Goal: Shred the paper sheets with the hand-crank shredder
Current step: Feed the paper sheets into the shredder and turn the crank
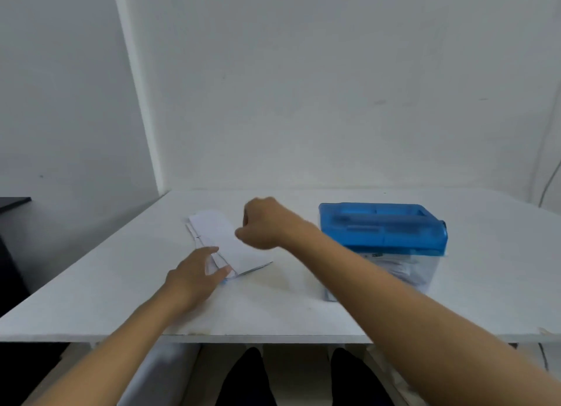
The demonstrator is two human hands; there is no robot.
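- Head view, centre of frame: paper sheets (217, 235) lie in a loose, fanned stack on the white bench (121, 284), long side running away from the camera.
- Left hand (194, 273), lower centre: fingers (211, 250) straight and spread, resting on the near end of the stack, gripping nothing.
- Right hand (264, 223), centre: fingers curled under over the far half of the stack. Motion blur; cannot tell whether they pinch a sheet.
- Shredder (382, 226), right of centre, apart from the stack: blue lid over a clear bin (422, 272) with pale shreds inside. Crank not made out.
- Handling, judged: sheets light, limp and slippery on one another, so the stack will likely skid or fan further. Best taken by pinching one short edge of the top sheet while the flat hand pins the rest.
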